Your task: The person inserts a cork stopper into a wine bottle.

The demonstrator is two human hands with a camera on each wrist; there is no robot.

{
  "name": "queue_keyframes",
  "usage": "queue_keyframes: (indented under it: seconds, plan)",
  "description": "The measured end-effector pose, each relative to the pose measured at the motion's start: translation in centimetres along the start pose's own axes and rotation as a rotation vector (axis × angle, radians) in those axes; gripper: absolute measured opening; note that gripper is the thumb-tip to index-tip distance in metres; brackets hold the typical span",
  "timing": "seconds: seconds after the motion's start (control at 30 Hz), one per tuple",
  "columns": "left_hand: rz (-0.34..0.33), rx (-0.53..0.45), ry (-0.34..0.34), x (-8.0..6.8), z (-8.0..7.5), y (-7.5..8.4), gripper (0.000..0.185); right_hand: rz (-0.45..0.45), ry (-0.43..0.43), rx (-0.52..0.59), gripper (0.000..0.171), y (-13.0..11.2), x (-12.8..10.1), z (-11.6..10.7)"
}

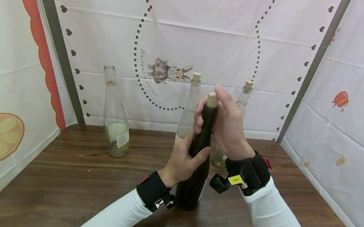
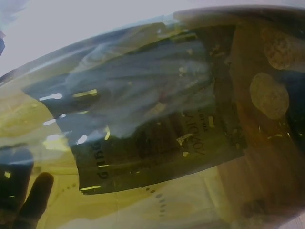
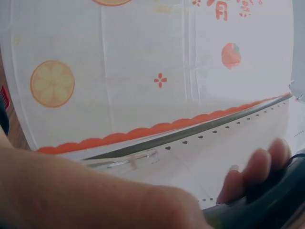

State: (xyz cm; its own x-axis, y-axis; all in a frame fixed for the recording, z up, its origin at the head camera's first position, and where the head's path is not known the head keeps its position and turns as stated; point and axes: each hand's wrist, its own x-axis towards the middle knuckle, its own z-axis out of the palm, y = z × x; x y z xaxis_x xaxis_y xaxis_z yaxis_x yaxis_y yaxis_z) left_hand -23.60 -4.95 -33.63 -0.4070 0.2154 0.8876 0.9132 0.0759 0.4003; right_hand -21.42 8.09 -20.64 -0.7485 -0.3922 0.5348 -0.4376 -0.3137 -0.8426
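A dark bottle (image 1: pixel 203 137), held front and centre.
At far left a clear bottle (image 1: pixel 117 130) stands on the brown table (image 1: pixel 71 176); next, the left hand (image 1: pixel 182 162) grips the dark bottle's body, thumb across its front, with a second clear bottle (image 1: pixel 188 108) behind. The dark bottle leans slightly, cork (image 1: pixel 212 100) in its mouth; base contact cannot be told. The right hand (image 1: pixel 229 128) curls its fingers round the neck, partly hiding a third clear bottle (image 1: pixel 244 96).

Head: forward, down — left wrist close, right wrist leftward — all share dark bottle (image 1: pixel 192 188).
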Motion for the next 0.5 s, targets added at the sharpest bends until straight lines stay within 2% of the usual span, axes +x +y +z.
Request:
queue_keyframes:
  seconds: [0.2,0.5]
  plan:
    - [0.0,0.028,0.007,-0.01,0.17,-0.02,0.069,-0.029,-0.007,0.01,0.051,0.18,0.24,0.17]
    - [0.003,0.043,0.01,-0.05,0.15,-0.05,0.069,-0.016,-0.006,0.013,0.051,0.11,0.4,0.34]
